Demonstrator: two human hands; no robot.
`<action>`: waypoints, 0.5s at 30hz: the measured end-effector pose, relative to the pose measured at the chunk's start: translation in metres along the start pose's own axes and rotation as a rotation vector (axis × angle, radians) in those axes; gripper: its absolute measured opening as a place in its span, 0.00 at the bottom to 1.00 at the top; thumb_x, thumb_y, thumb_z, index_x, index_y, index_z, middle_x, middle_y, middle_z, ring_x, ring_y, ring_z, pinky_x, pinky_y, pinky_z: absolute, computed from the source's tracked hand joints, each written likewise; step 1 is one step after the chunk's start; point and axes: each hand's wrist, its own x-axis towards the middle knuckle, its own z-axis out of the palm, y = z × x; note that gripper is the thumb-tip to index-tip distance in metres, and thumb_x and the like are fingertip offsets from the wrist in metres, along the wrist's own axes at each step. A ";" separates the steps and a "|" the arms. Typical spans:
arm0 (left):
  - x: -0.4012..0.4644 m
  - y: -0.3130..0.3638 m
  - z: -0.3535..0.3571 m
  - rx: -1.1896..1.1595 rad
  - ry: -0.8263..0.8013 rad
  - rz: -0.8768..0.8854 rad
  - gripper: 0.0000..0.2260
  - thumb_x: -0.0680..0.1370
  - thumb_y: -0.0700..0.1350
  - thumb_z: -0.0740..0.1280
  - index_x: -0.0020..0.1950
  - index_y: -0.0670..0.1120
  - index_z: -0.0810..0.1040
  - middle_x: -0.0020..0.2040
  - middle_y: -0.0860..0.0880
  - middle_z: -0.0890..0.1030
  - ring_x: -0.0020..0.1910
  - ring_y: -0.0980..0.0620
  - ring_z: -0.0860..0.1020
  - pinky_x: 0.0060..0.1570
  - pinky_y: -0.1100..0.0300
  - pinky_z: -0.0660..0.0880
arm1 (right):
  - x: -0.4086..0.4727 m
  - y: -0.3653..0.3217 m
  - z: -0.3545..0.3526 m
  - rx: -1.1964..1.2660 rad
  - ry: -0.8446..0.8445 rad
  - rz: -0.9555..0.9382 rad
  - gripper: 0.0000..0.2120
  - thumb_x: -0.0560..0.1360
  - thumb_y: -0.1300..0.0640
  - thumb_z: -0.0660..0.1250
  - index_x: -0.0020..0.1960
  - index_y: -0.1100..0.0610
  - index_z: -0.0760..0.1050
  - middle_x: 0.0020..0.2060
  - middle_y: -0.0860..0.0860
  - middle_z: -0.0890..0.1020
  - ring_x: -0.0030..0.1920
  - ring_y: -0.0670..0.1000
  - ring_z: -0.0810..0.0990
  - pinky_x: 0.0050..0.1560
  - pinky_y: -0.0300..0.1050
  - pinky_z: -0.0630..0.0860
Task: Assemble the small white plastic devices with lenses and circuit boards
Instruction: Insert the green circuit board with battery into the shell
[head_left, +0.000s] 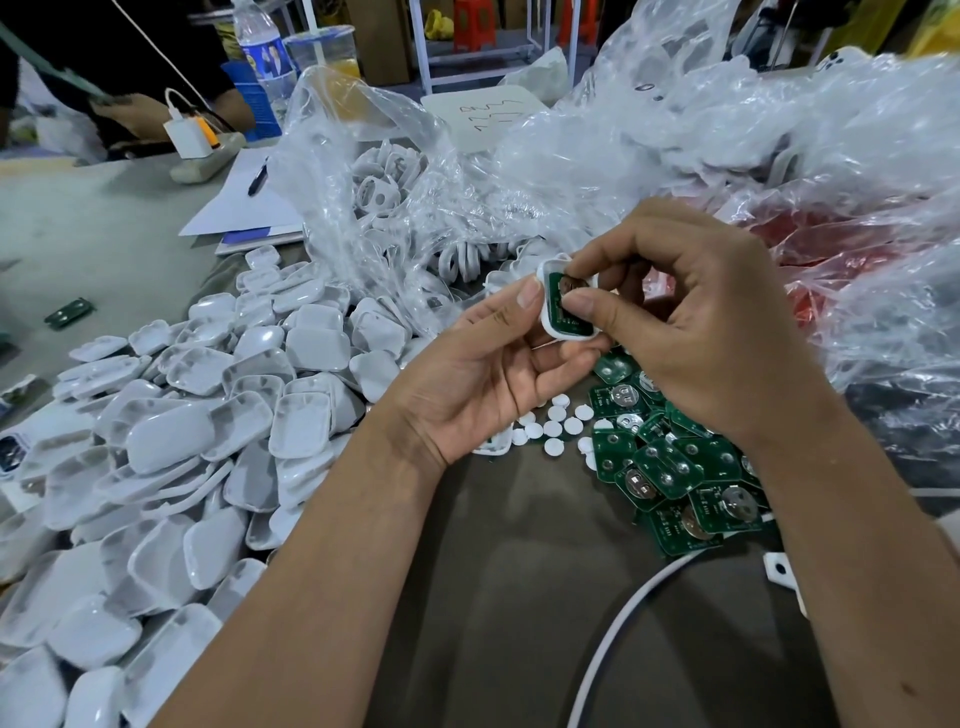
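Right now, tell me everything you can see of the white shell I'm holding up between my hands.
The white shell is a small, glossy plastic case half with rounded corners, held above the table with its open side facing the camera. A green circuit board sits inside it, mostly hidden by fingers. The left hand holds it from the left and below, thumb on its rim. The right hand presses thumb and forefinger onto the board. Its back is not visible.

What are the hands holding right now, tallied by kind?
white shell: 1
green circuit board: 1
Total: 2
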 end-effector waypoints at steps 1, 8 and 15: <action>0.000 -0.001 0.000 0.004 0.004 -0.001 0.17 0.69 0.46 0.80 0.56 0.43 0.86 0.51 0.42 0.85 0.48 0.44 0.86 0.49 0.56 0.83 | 0.000 0.000 0.000 -0.001 -0.002 0.002 0.06 0.75 0.59 0.78 0.51 0.59 0.84 0.41 0.42 0.77 0.40 0.45 0.77 0.42 0.32 0.73; 0.001 -0.001 -0.001 0.003 0.013 -0.002 0.19 0.69 0.45 0.80 0.58 0.42 0.84 0.52 0.42 0.85 0.47 0.44 0.86 0.48 0.56 0.83 | 0.000 -0.002 -0.001 -0.014 0.004 -0.004 0.06 0.74 0.59 0.78 0.49 0.59 0.85 0.41 0.48 0.79 0.39 0.47 0.78 0.41 0.36 0.75; 0.000 -0.001 0.000 -0.016 -0.005 0.015 0.20 0.68 0.44 0.81 0.58 0.41 0.84 0.51 0.40 0.85 0.47 0.43 0.86 0.48 0.55 0.83 | -0.001 -0.002 -0.002 0.070 0.068 0.023 0.12 0.72 0.54 0.81 0.51 0.58 0.84 0.39 0.47 0.79 0.37 0.48 0.77 0.36 0.42 0.78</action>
